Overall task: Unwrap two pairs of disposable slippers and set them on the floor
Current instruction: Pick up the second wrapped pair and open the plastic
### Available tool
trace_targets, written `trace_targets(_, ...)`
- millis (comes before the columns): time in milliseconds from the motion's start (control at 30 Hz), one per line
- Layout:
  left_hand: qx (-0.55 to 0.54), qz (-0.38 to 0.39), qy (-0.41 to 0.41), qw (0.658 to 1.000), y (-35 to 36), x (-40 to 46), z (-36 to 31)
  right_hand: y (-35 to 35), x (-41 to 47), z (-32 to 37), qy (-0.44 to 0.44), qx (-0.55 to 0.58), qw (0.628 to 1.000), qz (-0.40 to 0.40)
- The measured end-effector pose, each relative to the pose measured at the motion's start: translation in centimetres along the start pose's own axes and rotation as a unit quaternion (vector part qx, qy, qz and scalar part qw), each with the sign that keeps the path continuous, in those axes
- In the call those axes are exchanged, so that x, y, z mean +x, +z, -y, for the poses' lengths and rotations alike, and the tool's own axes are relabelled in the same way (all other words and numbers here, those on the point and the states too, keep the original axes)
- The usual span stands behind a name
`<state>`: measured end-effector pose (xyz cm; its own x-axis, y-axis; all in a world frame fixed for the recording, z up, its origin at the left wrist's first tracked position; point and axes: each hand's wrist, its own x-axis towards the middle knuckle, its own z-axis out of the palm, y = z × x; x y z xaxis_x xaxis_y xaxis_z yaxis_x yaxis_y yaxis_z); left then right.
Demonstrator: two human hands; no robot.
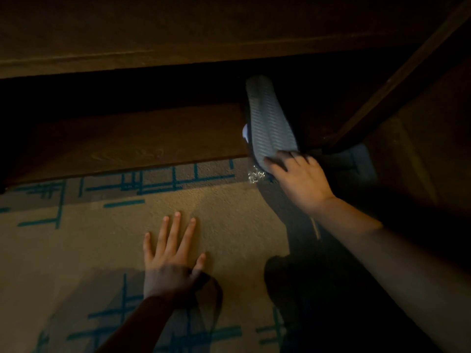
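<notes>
Down on the carpet (229,225), tan with teal lines, most of the floor between the two hands lies bare and lit. A low wooden ledge (132,146) borders its far side, with deep shadow above it and a dark slanted wooden rail (397,72) closing off the right. The left hand (170,253) rests flat on the carpet, palm down, fingers spread and holding nothing. The right hand (298,179) reaches forward with the arm stretched out, its fingers closed on the near end of a slipper (270,121), whose ribbed grey sole faces up and points away into the shadow. Crinkled clear wrap (256,175) glints just beside those fingers. Another dim grey shape lies behind the hand; I cannot tell what.
</notes>
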<state>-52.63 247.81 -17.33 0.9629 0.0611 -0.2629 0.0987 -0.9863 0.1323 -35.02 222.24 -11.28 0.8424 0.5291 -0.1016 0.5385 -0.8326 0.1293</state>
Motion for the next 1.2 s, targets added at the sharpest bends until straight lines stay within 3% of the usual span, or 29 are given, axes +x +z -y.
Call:
trace_targets(167,-0.056,0.024,-0.033,0.998,-0.6,-0.2,-1.1,0.2,-4.9,3.0,0.009,0.06,0.998,-0.032)
trace_targets(267,-0.185,0.033,-0.095,0.978,-2.1,-0.8,-3.2,0.0,-7.1,5.4,0.034,0.088,0.995,-0.037)
trace_targets(333,-0.382,0.004,-0.156,0.911,-3.9,-1.3,-4.9,-0.5,-8.5,6.5,0.036,0.115,0.992,-0.049)
trace_targets(400,-0.567,0.003,-0.187,0.802,-5.8,-1.5,-6.6,-1.2,-9.8,7.3,0.028,0.158,0.984,-0.075)
trace_targets(500,-0.69,0.143,-0.206,0.679,-8.2,-1.1,-8.3,-1.4,-11.0,8.2,0.01,0.187,0.977,-0.099)
trace_targets(533,-0.697,0.183,-0.211,0.66,-8.5,-1.1,-8.6,-1.3,-11.3,8.5,0.011,0.197,0.976,-0.096)
trace_targets(667,-0.659,0.186,-0.239,0.688,-7.9,-1.7,-9.2,-1.4,-13.4,8.7,-0.01,0.285,0.957,-0.049)
trace_targets(733,-0.655,0.174,-0.255,0.689,-7.5,-2.5,-9.4,-2.6,-14.5,8.5,0.008,0.395,0.919,-0.011)
trace_targets(833,-0.658,0.184,-0.277,0.675,-7.1,-3.4,-9.8,-3.1,-14.9,7.6,0.156,0.47,0.869,-0.02)
trace_targets(933,-0.686,0.192,-0.279,0.645,-7.1,-4.4,-10.2,-3.2,-14.1,6.2,0.326,0.586,0.737,0.085)
trace_targets(1000,-0.701,0.194,-0.283,0.625,-7.1,-4.9,-10.3,-3.2,-13.8,5.7,0.358,0.615,0.682,0.169)
trace_targets(1067,-0.705,0.198,-0.283,0.619,-7.3,-5.1,-10.1,-3.4,-13.3,5.8,0.379,0.679,0.599,0.192)
trace_targets(1100,-0.694,0.193,-0.279,0.635,-7.4,-5.2,-10.0,-3.5,-13.0,6.0,0.389,0.716,0.55,0.183)
trace_targets(1133,-0.663,0.172,-0.264,0.68,-7.3,-5.3,-9.9,-3.4,-12.8,6.2,0.397,0.739,0.516,0.172)
trace_targets(1200,-0.559,0.084,-0.19,0.803,-7.2,-5.8,-9.5,-3.0,-12.5,6.5,0.413,0.754,0.485,0.159)
